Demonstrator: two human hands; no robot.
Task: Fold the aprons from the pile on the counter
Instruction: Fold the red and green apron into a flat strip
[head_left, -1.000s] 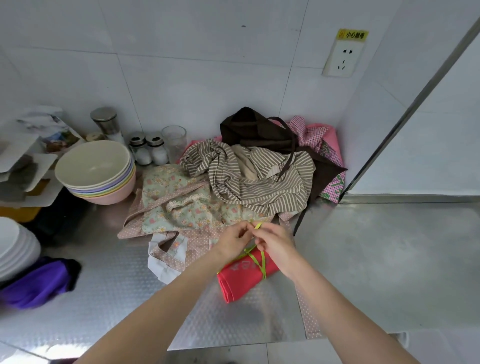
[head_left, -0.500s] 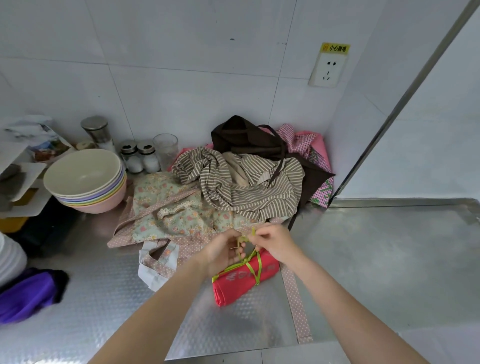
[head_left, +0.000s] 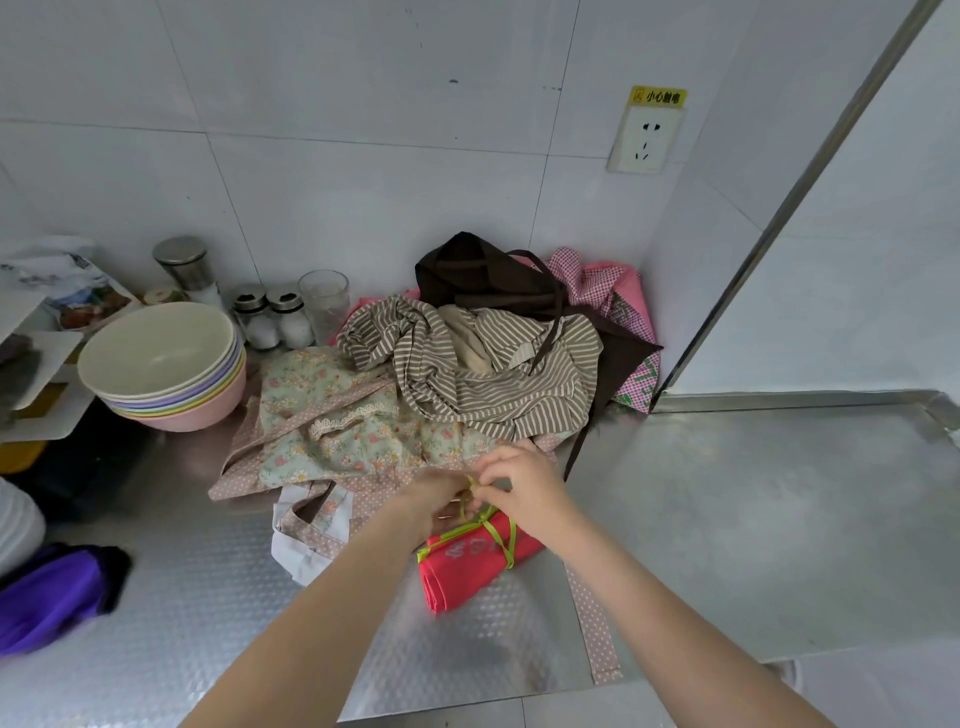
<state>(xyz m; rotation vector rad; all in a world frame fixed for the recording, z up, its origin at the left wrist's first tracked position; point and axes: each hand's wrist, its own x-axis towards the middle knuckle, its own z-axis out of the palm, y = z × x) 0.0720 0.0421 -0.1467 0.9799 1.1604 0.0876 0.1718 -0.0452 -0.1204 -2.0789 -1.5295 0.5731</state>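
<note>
Both my hands have closed in tighter, left hand (head_left: 434, 501) and right hand (head_left: 524, 488) pinching the green tie (head_left: 485, 522) over the folded red apron (head_left: 475, 564) on the tabletop (head_left: 727, 545); I'm knotting, next cinch it snug.

Showing as brushed, softly gleaming metal with an embossed dimple pattern near the front: the counter (head_left: 727, 519). Lying as matt cloth: the folded red apron (head_left: 467, 571) bound in thin glossy green ribbon (head_left: 506, 540), the striped apron (head_left: 493, 384), the floral apron (head_left: 332, 415) edged in lace. Looking smooth and matt like plastic, the stacked bowls (head_left: 161, 364); glinting as clear glass, the tumbler (head_left: 324, 301); shining faintly as glazed white tile, the wall (head_left: 363, 130)
</note>
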